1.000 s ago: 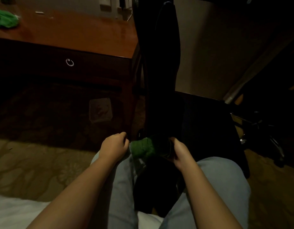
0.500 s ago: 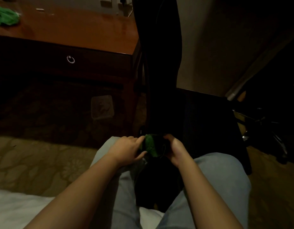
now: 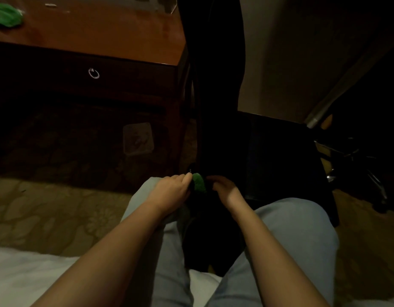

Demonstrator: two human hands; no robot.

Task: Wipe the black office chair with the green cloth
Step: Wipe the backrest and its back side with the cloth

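Lower centre: pinching bunched fuzzy green cloth (image 3: 199, 184) with left hand (image 3: 169, 191) against low dark part of black tall-backed office chair (image 3: 218, 85). Right hand (image 3: 223, 191) just beside, fingers curled; grip unreadable in shadow, possibly bracing. Keep cloth pressed flat; wipe lengthwise. Count: two hands, one chair, two cloths, other green cloth (image 3: 5, 15) on reddish wooden desk (image 3: 103, 36), upper left.

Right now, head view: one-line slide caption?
Person's left hand holds a green cloth to the black office chair, right hand beside it, wooden desk at left.
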